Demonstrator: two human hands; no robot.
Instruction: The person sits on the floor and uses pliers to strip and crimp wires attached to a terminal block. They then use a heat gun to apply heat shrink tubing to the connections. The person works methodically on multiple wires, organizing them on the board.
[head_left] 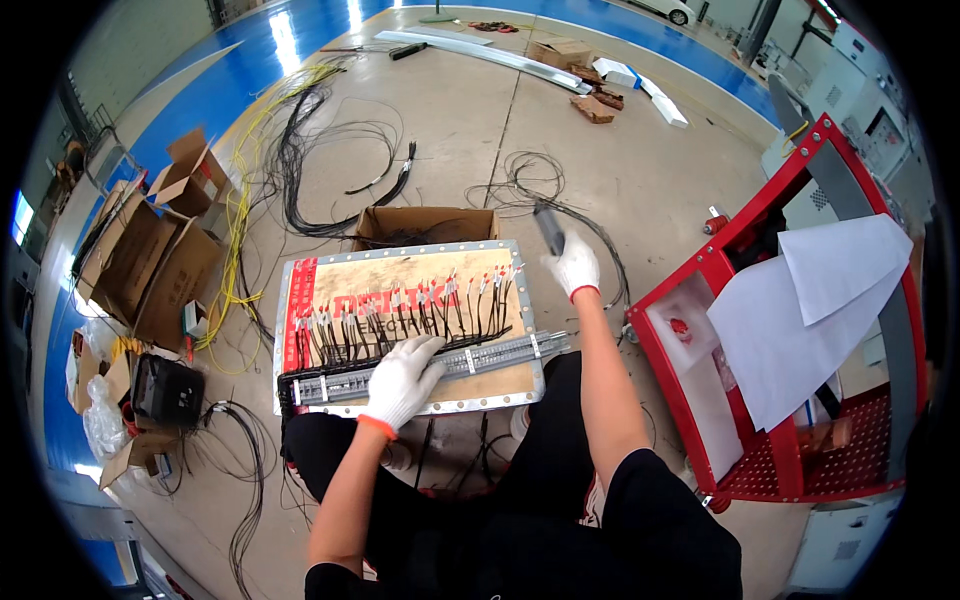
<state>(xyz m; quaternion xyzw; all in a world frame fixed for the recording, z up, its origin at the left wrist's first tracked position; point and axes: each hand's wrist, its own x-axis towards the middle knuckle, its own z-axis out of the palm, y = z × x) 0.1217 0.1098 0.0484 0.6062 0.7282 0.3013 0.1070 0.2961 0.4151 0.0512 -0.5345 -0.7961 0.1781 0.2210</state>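
My left hand, in a white knit glove with an orange cuff, lies over a grey terminal strip and the black cable bundle along it, thumb and fingers apart. Many short black wires with white and red ends stand up from the bundle. Beneath them is a board with a riveted metal edge and red lettering, laid across by my knees. Out beyond its right far corner, my right hand is closed round a dark grey, elongated object; its kind is unclear.
An opened carton stands just beyond the board. At right is a red tool cart with white sheets draped on it. Black cables and yellow cable sprawl across the floor; cardboard boxes and a black box sit left.
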